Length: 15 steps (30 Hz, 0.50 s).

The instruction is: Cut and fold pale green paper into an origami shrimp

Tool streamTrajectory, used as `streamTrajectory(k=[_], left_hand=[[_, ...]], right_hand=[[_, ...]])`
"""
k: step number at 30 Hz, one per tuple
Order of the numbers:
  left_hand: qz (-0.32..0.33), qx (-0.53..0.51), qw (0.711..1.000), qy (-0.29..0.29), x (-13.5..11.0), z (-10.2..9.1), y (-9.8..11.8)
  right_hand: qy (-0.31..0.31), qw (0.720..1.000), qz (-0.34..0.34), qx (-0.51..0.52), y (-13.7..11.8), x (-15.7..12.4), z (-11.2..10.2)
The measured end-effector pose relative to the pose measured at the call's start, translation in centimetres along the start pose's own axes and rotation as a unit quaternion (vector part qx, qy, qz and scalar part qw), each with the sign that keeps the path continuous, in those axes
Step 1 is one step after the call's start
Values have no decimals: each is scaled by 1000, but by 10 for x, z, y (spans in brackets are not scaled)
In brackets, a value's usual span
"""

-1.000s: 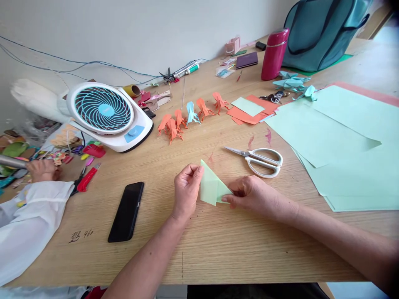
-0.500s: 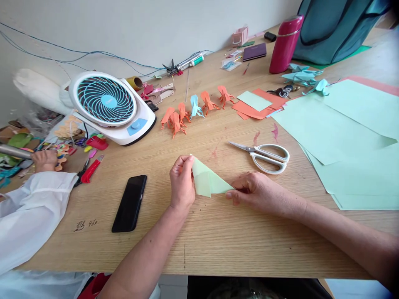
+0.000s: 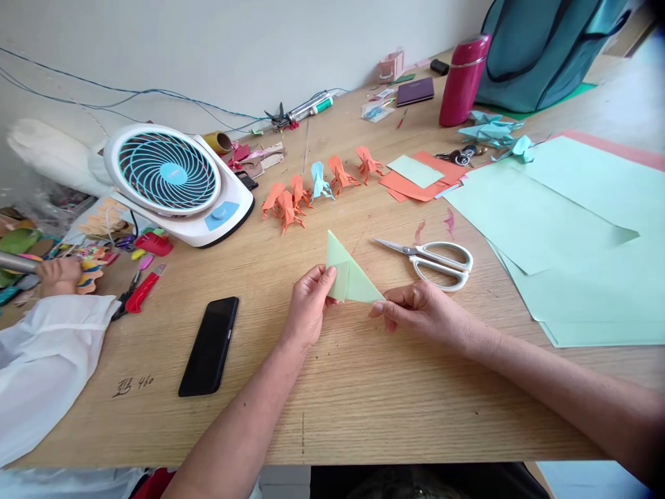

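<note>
I see the left hand (image 3: 306,308) closed on the left corner of a folded green paper (image 3: 350,277); the right hand (image 3: 420,312) pinches its right tip; the paper stands tilted just over the wooden table (image 3: 364,402), between a phone (image 3: 209,345) and scissors (image 3: 436,262); green sheets (image 3: 571,235) lie to the right; origami figures (image 3: 312,190) and a fan (image 3: 174,181) sit farther back, near the pale wall (image 3: 208,48); a flask (image 3: 462,80) stands beside a bag (image 3: 545,48); a co-worker's sleeve (image 3: 46,360) rests far left.

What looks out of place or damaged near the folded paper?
Only pink smears staining the table beside the scissors, beyond the folded green paper the left hand and right hand pinch. Nothing looks spilled or torn.
</note>
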<state>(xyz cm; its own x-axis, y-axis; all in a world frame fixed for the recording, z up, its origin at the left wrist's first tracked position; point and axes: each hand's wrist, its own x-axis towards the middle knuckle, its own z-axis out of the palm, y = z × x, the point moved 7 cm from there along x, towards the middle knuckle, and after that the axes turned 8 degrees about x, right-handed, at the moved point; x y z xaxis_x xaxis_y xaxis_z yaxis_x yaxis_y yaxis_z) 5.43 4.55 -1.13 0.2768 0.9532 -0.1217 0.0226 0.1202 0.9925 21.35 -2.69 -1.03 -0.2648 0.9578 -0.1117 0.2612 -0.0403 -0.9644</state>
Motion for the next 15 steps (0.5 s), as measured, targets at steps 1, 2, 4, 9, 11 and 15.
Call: streamTrajectory(k=[1, 2, 4, 9, 11, 15], left_hand=[[-3, 7, 1000, -3, 0, 1, 0], [-5, 12, 1000, -3, 0, 1, -1], [-10, 14, 1000, -3, 0, 1, 0], [-13, 18, 1000, 19, 0, -2, 2], [-12, 14, 999, 35, 1, -5, 2], [2, 27, 998, 58, 1, -9, 3]], right_hand=[[7, 1000, 3, 3, 1, 0, -1], [13, 1000, 6, 4, 1, 1, -2], [17, 1000, 10, -1, 1, 0, -2], [29, 999, 15, -24, -4, -2, -6], [62, 995, -15, -80, -10, -2, -17], [167, 930, -128, -303, -25, -6, -49]])
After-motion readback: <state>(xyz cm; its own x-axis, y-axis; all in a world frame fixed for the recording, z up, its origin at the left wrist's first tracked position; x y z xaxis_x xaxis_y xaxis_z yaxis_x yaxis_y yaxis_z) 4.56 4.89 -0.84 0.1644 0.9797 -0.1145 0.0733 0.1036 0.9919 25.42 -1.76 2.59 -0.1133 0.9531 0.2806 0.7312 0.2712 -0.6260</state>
